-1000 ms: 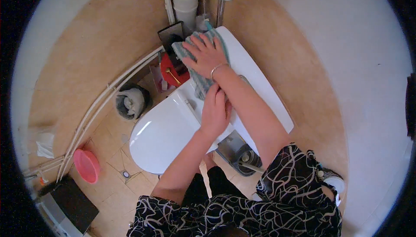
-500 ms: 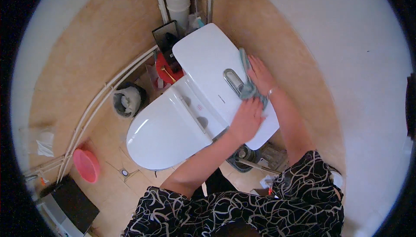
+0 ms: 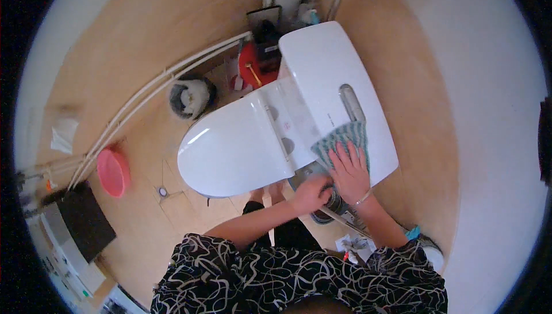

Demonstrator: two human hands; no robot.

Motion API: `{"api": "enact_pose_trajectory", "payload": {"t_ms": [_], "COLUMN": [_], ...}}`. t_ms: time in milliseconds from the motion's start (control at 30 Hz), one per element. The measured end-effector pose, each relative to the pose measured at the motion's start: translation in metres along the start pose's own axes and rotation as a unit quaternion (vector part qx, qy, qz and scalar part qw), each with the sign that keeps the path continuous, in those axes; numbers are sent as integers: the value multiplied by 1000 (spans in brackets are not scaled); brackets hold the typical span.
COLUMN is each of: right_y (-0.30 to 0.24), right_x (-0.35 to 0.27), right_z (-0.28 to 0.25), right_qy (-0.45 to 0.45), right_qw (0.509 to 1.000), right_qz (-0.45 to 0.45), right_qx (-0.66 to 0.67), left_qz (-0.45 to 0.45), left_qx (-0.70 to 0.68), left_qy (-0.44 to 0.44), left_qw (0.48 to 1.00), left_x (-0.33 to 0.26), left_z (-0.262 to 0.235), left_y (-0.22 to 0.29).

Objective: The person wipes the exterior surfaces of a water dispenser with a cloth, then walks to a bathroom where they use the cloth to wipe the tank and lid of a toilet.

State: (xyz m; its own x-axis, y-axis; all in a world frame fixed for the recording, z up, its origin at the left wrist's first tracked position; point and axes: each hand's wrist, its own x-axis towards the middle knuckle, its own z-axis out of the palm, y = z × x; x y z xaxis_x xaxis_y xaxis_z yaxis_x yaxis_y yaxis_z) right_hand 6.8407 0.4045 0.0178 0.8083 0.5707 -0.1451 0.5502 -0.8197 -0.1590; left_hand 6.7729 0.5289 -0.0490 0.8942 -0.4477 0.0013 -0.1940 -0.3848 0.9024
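A green-and-white striped cloth (image 3: 338, 137) is spread on the white tank top of the toilet (image 3: 376, 136), just below the oval metal flush button (image 3: 351, 101). My right hand (image 3: 351, 176) lies flat over the cloth with its fingers apart, pressing it to the tank. Beside the tank's near edge, my left hand (image 3: 312, 194) is curled closed, apart from the cloth. No object shows in its fingers. The toilet lid (image 3: 230, 147) is down, to the left of the tank.
A lined waste bin (image 3: 192, 98) and a red basin (image 3: 248, 64) with dark boxes stand behind the toilet. White pipes (image 3: 167, 75) run along the wall. A pink basin (image 3: 113, 173) is at left. A long handle (image 3: 345, 222) leans near my right arm.
My left hand has let go of the bunched cloth and moved off the tank toward me. My right hand has moved nearer, now flat on the spread cloth. The view has shifted.
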Motion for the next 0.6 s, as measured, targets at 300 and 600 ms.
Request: {"api": "enact_pose_trajectory", "payload": {"t_ms": [300,600], "right_y": [-21,-100], "right_x": [72,118], "right_z": [9,86], "right_qy": [59,145], "right_qw": [997,979], "right_qz": [-45,-26], "right_qx": [-3,141], "left_qz": [-196,-259], "left_qx": [-584,-400], "left_qy": [39,287], "left_qw": [787,831], "left_x": [26,-45], "left_z": [-24,-45], "left_y": [-30,-86]}}
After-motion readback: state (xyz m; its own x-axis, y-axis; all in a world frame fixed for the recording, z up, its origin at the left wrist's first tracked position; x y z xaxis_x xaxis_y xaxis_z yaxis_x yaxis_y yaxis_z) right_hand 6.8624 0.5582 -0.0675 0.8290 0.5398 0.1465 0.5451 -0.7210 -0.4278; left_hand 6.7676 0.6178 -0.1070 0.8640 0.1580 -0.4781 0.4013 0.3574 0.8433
